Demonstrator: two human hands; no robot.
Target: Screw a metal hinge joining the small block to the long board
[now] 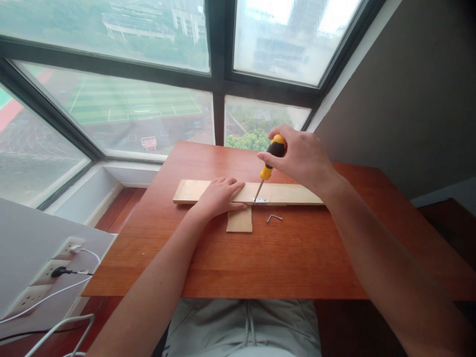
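Observation:
A long pale wooden board [290, 193] lies across the reddish table. My left hand [221, 195] rests on the board, fingers stretched over its top and thumb along its near edge. In my right hand [303, 156] is a yellow and black screwdriver [276, 149], gripped by its handle and tilted. Its tip meets the left end of a small metal bracket [262, 201] at the board's near edge. Whether a screw sits under the tip is too small to tell. A short wooden piece [240, 220] sticks out from beneath the board, just below my left hand.
A bent metal hex key [274, 217] lies on the table [297, 258] near the bracket. Windows with dark frames [219, 74] stand behind the table. Wall sockets [48, 271] with plugs and cables [48, 297] are at the lower left.

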